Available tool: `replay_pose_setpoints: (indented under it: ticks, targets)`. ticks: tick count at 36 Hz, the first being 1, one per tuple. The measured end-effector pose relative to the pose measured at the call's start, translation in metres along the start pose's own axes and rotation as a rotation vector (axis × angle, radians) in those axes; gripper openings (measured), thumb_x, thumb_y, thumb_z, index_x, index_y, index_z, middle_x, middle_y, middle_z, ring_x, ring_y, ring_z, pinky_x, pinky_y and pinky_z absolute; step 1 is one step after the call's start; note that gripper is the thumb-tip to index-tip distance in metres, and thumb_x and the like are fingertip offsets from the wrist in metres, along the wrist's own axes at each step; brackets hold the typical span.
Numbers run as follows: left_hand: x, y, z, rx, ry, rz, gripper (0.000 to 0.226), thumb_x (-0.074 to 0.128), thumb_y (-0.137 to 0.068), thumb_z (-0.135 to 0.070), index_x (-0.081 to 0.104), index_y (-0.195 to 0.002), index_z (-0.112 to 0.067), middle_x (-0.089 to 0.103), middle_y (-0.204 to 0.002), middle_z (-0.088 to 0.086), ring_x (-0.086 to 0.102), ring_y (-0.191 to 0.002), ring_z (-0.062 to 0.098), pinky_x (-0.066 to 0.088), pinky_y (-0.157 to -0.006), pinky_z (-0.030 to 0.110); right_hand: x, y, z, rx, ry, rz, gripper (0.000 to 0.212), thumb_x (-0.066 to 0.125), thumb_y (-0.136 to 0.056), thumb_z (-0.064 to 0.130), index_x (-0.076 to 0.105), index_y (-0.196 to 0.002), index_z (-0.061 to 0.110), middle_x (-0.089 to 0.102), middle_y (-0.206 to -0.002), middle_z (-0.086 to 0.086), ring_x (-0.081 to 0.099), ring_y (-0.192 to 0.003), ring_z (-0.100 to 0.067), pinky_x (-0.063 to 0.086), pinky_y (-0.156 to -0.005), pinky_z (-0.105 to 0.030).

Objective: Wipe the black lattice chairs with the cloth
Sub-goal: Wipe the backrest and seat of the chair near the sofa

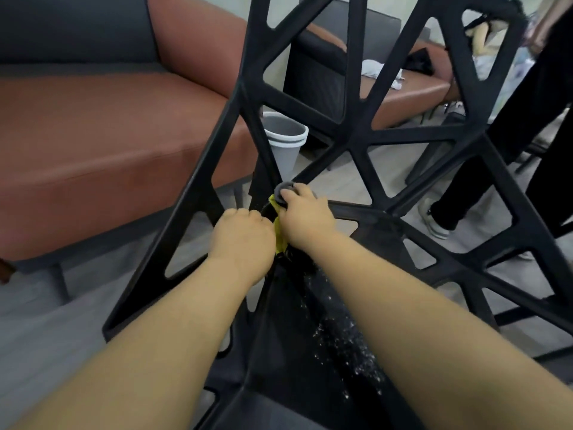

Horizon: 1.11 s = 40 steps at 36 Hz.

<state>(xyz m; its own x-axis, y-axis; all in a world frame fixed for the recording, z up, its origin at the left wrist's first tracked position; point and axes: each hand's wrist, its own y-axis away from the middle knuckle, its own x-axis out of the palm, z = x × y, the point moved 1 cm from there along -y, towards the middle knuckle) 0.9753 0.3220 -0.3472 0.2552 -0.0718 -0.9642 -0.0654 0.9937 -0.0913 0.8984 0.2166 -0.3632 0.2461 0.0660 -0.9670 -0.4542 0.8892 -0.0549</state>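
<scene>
A black lattice chair (198, 193) fills the middle of the view, apparently tipped over, with one leg pointing away from the camera. Both hands meet at the far end of that leg. The left hand (243, 234) has its fingers curled into a fist on the leg, probably clamped on the yellow cloth (280, 240), which shows as a strip between the two hands. The right hand (305, 215), just right of it, has its fingers curled round the grey foot cap (283, 189) at the leg's tip. White specks (350, 346) lie on the near chair surface. A grey bin (286, 135) stands on the floor beyond, an orange sofa (93, 135) at left, and another person's dark trouser legs (527, 119) at right.
</scene>
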Motion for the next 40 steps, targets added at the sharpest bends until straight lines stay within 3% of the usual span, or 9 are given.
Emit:
replay_pose_setpoints:
  ticks: [5,11,14,21,24,28,32,37,40]
  targets:
    - [0.000,-0.003,-0.002,0.008,-0.083,0.004,0.027,0.029,-0.098,-0.017,0.050,-0.114,-0.012,0.055,-0.116,0.007,0.053,-0.106,0.025,0.038,-0.086,0.034,-0.001,0.000,-0.018,0.028,0.124,-0.022,0.034,0.036,-0.096,0.023,0.048,-0.128,0.026,0.034,-0.137,-0.002,0.038,-0.110,-0.040,0.035,-0.078,-0.042]
    - [0.001,-0.004,-0.002,0.027,-0.114,0.037,0.030,0.032,-0.096,-0.015,0.047,-0.123,-0.013,0.052,-0.120,0.007,0.051,-0.109,0.024,0.035,-0.085,0.031,-0.027,0.012,-0.101,0.327,0.108,-0.062,0.037,0.034,-0.096,0.022,0.048,-0.130,0.025,0.032,-0.132,-0.008,0.047,-0.106,-0.043,0.038,-0.080,-0.043]
    - [0.002,-0.004,0.000,0.021,-0.111,0.029,0.035,0.030,-0.096,-0.016,0.046,-0.127,-0.014,0.051,-0.120,0.008,0.050,-0.109,0.025,0.034,-0.086,0.031,-0.039,0.013,-0.125,0.478,0.062,-0.135,0.038,0.036,-0.094,0.020,0.051,-0.129,0.024,0.032,-0.132,-0.010,0.050,-0.108,-0.043,0.040,-0.090,-0.044]
    - [0.000,-0.003,-0.003,0.009,-0.115,0.040,0.033,0.031,-0.096,-0.014,0.045,-0.126,-0.014,0.050,-0.121,0.009,0.047,-0.111,0.026,0.034,-0.089,0.033,-0.039,0.004,-0.114,0.685,-0.048,-0.172,0.039,0.044,-0.093,0.029,0.048,-0.130,0.017,0.026,-0.139,-0.013,0.044,-0.119,-0.040,0.036,-0.098,-0.039]
    - [-0.001,-0.002,-0.002,-0.006,-0.113,0.043,0.031,0.030,-0.096,-0.014,0.048,-0.121,-0.013,0.051,-0.120,0.010,0.049,-0.109,0.026,0.034,-0.089,0.033,-0.027,0.000,-0.081,0.551,-0.134,-0.111,0.044,0.051,-0.090,0.033,0.046,-0.133,0.024,0.030,-0.136,-0.011,0.050,-0.115,-0.037,0.038,-0.099,-0.037]
    - [-0.002,-0.001,-0.003,-0.008,-0.121,0.046,0.031,0.027,-0.097,-0.015,0.049,-0.118,-0.013,0.051,-0.119,0.010,0.050,-0.108,0.026,0.035,-0.089,0.033,-0.004,0.003,-0.033,0.193,-0.103,-0.050,0.046,0.054,-0.090,0.038,0.047,-0.134,0.028,0.034,-0.138,-0.005,0.047,-0.117,-0.037,0.037,-0.098,-0.040]
    - [-0.004,0.002,-0.003,-0.040,-0.123,0.075,0.034,0.026,-0.097,-0.016,0.050,-0.120,-0.015,0.053,-0.118,0.007,0.049,-0.110,0.025,0.025,-0.102,0.037,-0.002,0.004,-0.013,-0.096,-0.082,0.009,0.043,0.056,-0.090,0.033,0.051,-0.132,0.026,0.042,-0.133,0.001,0.051,-0.113,-0.027,0.041,-0.089,-0.033]
    - [-0.005,0.009,0.001,-0.032,-0.144,0.048,0.028,0.030,-0.094,-0.013,0.054,-0.108,-0.014,0.058,-0.105,0.004,0.051,-0.100,0.024,0.021,-0.103,0.038,0.005,-0.008,-0.022,-0.097,-0.015,-0.107,0.034,0.053,-0.092,0.034,0.055,-0.125,0.024,0.041,-0.124,-0.002,0.052,-0.100,-0.033,0.046,-0.080,-0.037]
    - [-0.004,0.007,0.002,-0.027,-0.104,0.051,0.027,0.029,-0.094,-0.013,0.054,-0.105,-0.015,0.058,-0.104,0.003,0.050,-0.099,0.025,0.021,-0.102,0.038,0.005,-0.021,-0.020,-0.020,0.043,-0.141,0.035,0.050,-0.093,0.025,0.051,-0.127,0.020,0.034,-0.123,-0.006,0.051,-0.090,-0.036,0.038,-0.069,-0.036]
